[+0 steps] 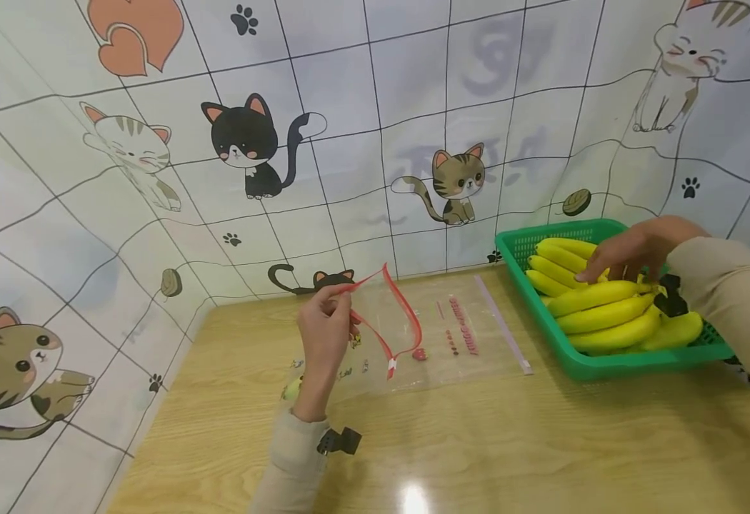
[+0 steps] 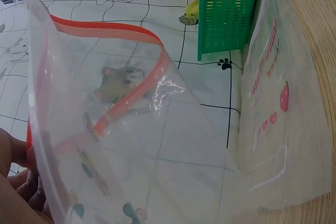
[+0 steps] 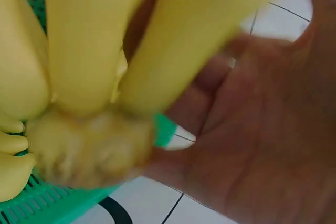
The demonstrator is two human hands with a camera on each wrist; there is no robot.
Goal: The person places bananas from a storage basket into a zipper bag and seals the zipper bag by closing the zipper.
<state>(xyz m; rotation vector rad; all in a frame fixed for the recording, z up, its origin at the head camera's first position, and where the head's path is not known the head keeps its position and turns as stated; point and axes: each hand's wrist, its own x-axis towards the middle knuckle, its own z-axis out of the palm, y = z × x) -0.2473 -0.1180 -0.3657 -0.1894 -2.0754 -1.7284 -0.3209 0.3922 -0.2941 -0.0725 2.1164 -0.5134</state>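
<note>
Left hand: the left hand (image 1: 325,330) is raised above the wooden table (image 1: 478,442), thumb and fingertips pinching the red zip edge of a clear zip bag (image 1: 407,335); the left wrist view shows the bag's mouth (image 2: 105,77) held open and lifted.
Zip bag: it lies on the table left of the basket, its far end flat with red printed marks and a strawberry motif (image 2: 284,96), its near end pulled up by the pinch.
Right hand: the right hand (image 1: 638,250) is in the green basket (image 1: 606,360), fingers curled over the bunch of bananas (image 1: 613,314); the right wrist view, blurred, shows the palm and fingers (image 3: 262,129) close round the bananas near their stem end (image 3: 89,150).
Bananas: a yellow bunch filling the basket, which stands at the table's right rear by the wall.
Surroundings: a tiled wall covering with cartoon cats (image 1: 246,143) backs the table on two sides.
</note>
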